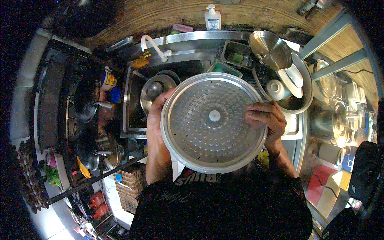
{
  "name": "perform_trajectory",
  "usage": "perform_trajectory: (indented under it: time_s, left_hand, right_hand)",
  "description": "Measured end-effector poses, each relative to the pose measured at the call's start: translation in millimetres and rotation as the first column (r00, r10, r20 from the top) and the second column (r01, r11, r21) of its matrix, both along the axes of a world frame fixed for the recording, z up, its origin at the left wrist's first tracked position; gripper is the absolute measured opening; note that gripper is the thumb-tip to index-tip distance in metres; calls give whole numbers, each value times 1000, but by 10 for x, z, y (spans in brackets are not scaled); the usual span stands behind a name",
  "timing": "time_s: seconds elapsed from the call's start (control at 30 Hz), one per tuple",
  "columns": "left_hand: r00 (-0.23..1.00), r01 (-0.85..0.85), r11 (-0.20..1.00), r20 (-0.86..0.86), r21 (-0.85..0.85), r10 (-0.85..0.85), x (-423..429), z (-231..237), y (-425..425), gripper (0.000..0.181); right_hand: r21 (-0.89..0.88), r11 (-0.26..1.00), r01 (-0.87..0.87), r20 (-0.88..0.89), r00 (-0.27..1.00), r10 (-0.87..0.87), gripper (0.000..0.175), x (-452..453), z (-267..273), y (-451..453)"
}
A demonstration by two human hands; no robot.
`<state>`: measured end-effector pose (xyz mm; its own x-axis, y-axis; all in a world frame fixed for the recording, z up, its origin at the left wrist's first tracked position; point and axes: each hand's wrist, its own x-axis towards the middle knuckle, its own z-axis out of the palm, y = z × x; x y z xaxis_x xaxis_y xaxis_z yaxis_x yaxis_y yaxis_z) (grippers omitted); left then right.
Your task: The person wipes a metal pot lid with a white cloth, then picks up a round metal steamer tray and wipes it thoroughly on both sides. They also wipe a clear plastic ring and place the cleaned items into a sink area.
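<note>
In front of my chest is a round dimpled metal lid [195, 126], with a pale rubbery rim and a white knob at its centre. It looks like the inner lid of a rice cooker. My left hand [159, 111] grips its left edge, the palm along the rim and most fingers hidden beneath. At the right edge, my right hand [267, 118] has bent fingers on the lid's face. Small dark specks dot the rim. Behind the lid, metal bowls [154, 90] sit in the sink basin [132, 102], partly covered by the lid and my left hand.
A white faucet [153, 45] arches over the sink's back. At right, a large metal basin [309, 93] holds a steel pot [268, 49] and white dishes [291, 81]. A soap pump bottle [213, 19] stands behind. Pans [90, 111] line the left; egg trays [127, 190] are stacked below.
</note>
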<state>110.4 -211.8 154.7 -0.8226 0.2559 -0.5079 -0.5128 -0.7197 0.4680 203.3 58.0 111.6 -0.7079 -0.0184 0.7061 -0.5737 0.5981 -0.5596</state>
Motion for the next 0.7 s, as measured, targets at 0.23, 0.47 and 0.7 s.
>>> perform_trajectory:
  time_s: [0.23,0.47,0.7]
  left_hand:
    - [999,8,999,39,46,-10,15,-32,-13,19]
    - [997,40,996,61,83,-45,-36,-96,-146,19]
    - [999,35,997,18,61,-37,-36,-59,-66,18]
  right_hand:
    - [-61,998,-5,-39,999,3,18,-16,143,-32]
    - [-85,996,-10,-24,1000,8,18,-18,189,-61]
    - [53,999,-8,7,1000,7,12,-2,279,46]
